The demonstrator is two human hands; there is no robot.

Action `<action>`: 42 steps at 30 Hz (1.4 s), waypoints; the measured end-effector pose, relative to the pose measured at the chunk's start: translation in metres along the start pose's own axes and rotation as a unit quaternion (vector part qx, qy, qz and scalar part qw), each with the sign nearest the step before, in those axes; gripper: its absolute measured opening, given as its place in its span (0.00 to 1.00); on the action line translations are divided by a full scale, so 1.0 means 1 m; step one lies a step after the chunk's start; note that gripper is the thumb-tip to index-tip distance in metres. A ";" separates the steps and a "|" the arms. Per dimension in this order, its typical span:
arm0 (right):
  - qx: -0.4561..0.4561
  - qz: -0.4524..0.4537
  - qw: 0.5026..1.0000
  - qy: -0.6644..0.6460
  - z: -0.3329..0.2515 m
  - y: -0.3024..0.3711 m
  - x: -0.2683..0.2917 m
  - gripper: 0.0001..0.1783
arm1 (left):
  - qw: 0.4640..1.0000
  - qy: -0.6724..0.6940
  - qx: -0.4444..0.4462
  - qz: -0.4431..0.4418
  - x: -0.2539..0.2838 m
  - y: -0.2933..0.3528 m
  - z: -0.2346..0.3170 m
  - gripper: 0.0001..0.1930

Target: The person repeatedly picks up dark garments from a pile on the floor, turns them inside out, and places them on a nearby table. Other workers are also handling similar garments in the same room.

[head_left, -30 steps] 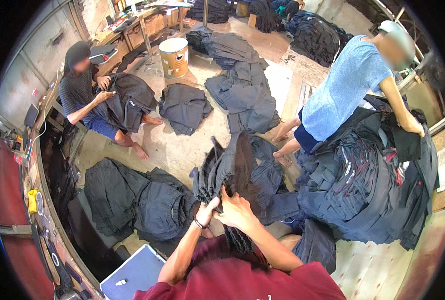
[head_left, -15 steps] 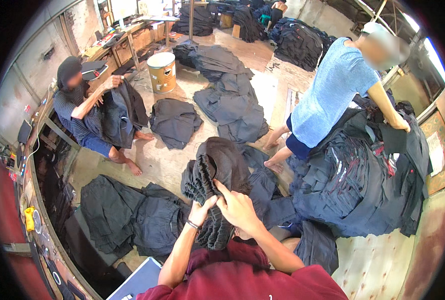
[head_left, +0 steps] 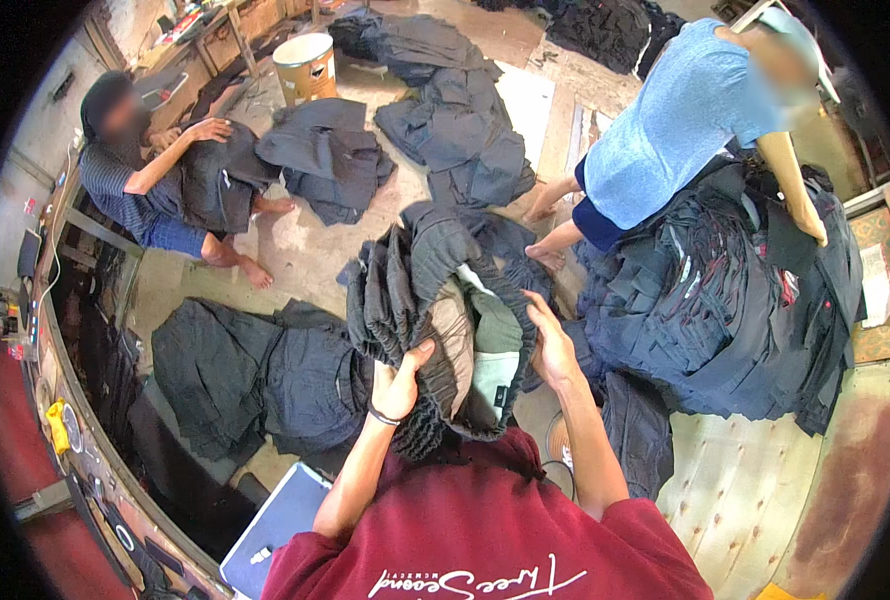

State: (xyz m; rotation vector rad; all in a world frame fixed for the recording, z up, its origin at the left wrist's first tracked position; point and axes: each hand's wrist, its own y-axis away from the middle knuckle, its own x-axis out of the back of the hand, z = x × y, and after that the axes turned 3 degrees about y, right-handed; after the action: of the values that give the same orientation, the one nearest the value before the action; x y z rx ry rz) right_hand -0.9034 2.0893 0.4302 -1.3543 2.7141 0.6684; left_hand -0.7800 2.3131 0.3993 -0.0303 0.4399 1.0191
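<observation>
Several dark elastic-waist trousers (head_left: 390,290) are bunched together in front of my chest, their gathered waistbands side by side. My left hand (head_left: 402,382) is closed round the bunch at its near edge, thumb on top. My right hand (head_left: 553,345) grips the far-right edge of one waistband (head_left: 515,300) and holds it spread wide. Inside the opening show a beige lining (head_left: 453,345), a green patch of cloth and a pale patch (head_left: 495,380) with a small dark label. The right fingertips are partly hidden behind the waistband.
Dark garments (head_left: 265,375) lie to my left; a big heap (head_left: 725,310) is at right. A seated co-worker (head_left: 155,185) handles dark cloth at left; another, in a blue shirt (head_left: 660,120), bends over the heap. A drum (head_left: 305,68) and a blue board (head_left: 275,530) stand nearby.
My right hand has moved right, away from my left hand, pulling one waistband open so its lining shows. The seated co-worker's cloth has come lower.
</observation>
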 end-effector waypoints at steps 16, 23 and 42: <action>0.194 0.040 0.940 0.278 0.024 0.008 -0.068 0.21 | 0.998 -0.062 -0.007 -0.029 0.003 -0.015 -0.024 0.22; 0.191 0.011 0.945 0.265 0.047 -0.007 -0.041 0.20 | 0.976 0.024 0.116 0.185 0.033 -0.043 -0.064 0.17; 0.198 0.092 0.779 0.587 0.027 -0.052 0.209 0.19 | 0.951 0.092 0.084 0.282 0.083 -0.032 -0.060 0.24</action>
State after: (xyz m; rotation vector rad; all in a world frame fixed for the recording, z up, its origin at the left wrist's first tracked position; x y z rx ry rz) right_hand -0.9967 1.9148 0.3408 -1.7097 3.4672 -1.1627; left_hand -0.7372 2.3508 0.3081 0.1640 0.7298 1.5441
